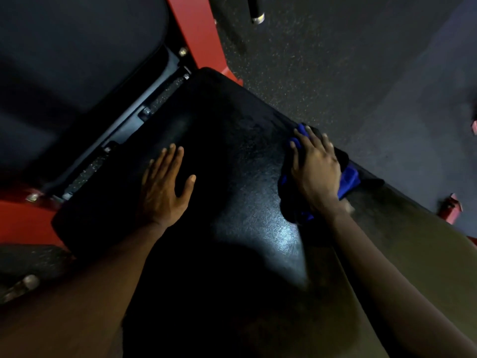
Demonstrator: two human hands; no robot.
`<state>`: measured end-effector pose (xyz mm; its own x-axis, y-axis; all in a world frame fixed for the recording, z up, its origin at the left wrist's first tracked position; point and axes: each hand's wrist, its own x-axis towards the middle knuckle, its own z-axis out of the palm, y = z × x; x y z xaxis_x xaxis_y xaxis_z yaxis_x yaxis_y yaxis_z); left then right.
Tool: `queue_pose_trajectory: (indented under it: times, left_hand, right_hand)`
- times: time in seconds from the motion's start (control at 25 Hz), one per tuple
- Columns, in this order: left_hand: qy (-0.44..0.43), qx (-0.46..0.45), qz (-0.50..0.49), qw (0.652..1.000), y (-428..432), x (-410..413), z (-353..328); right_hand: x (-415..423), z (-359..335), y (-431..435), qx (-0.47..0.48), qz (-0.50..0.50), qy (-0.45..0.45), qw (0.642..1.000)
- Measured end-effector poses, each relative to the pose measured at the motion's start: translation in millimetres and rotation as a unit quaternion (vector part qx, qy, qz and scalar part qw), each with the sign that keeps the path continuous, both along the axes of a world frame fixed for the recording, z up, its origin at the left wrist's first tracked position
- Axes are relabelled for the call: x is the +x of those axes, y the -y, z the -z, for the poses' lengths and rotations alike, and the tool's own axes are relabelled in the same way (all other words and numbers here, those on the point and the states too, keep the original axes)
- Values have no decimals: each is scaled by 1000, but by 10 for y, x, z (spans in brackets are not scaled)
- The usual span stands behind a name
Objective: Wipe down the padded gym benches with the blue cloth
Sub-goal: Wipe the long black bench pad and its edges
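Under right hand (316, 171), half-hidden blue cloth (349, 180).

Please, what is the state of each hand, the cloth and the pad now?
Left hand: flat on the pad, fingers spread, holding nothing.
Right hand: pressing on the cloth, fingers nearly straight.
Cloth: bunched under the right hand, at the pad's edge.
Pad: black, with a shiny patch near the cloth.
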<state>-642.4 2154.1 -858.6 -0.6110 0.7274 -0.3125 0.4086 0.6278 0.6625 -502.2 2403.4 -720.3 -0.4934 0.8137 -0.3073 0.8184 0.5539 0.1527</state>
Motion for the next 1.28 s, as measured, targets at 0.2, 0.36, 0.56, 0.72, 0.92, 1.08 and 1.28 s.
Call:
queue_pose_trajectory:
  times: [0.2,0.36,0.56,0.72,0.92,1.08,1.28]
  left_hand:
    - [-4,9,-7,1000,-7,17,-2]
    - [1,7,-6,1000,6,1,-2]
    - [-2,5,-2,1000,2,-1,-9]
    - [-6,12,-4,1000,4,3,-17]
    - [5,15,3,1000,3,3,14]
    - [-7,47,32,998,-16,77,-206]
    - [8,143,140,980,-507,739,-853]
  right_hand:
    - [-102,42,-54,-30,-38,-5,999]
    - [660,-496,169,-1,33,-4,999]
    - [412,-251,58,18,54,-20,998]
    - [383,-283,-31,-19,39,-28,999]
    - [1067,-737,222,31,118,-27,992]
    - [749,-506,78,47,112,-41,992]
    - [697,-528,-42,-7,67,-40,997]
